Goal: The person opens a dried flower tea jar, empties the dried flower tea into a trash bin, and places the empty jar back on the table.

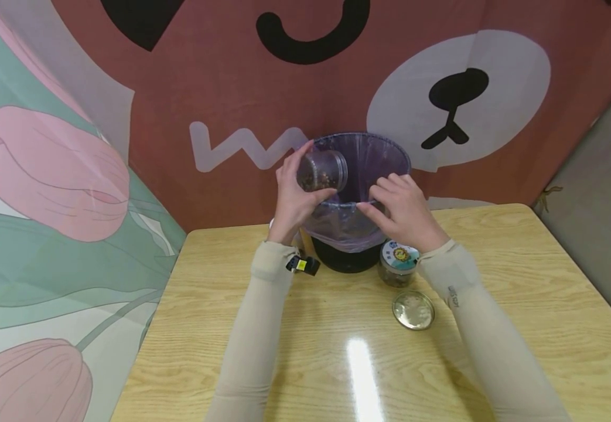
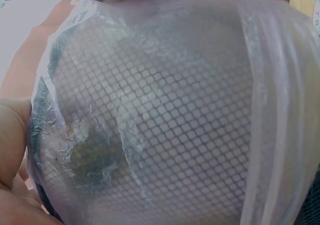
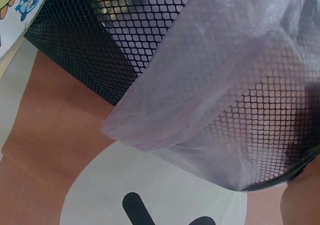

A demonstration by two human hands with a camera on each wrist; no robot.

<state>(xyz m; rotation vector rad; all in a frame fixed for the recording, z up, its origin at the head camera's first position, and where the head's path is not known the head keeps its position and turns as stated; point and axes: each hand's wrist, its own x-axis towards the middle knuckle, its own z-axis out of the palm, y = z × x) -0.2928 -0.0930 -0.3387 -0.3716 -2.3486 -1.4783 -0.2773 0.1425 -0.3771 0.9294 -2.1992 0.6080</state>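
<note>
My left hand [image 1: 296, 196] holds a clear plastic jar [image 1: 322, 170] tipped on its side over the bin's mouth, thumb below and fingers above. Small brown bits lie inside the jar, along its lower wall. The black mesh trash can [image 3: 75, 45] is lined with a thin purplish plastic bag [image 1: 344, 225] folded over its rim. My right hand [image 1: 402, 211] grips the near right part of that rim, thumb outside. In the left wrist view, fingers [image 2: 12, 140] show beside the bagged mesh. The can's floor is hidden.
A second jar [image 1: 397, 272] with a printed label on top stands against the can's right front. A shiny round lid [image 1: 413, 310] lies nearer on the wooden table [image 1: 316, 351]. Another container is mostly hidden behind the left wrist. A printed cloth [image 1: 231, 88] hangs right behind the can.
</note>
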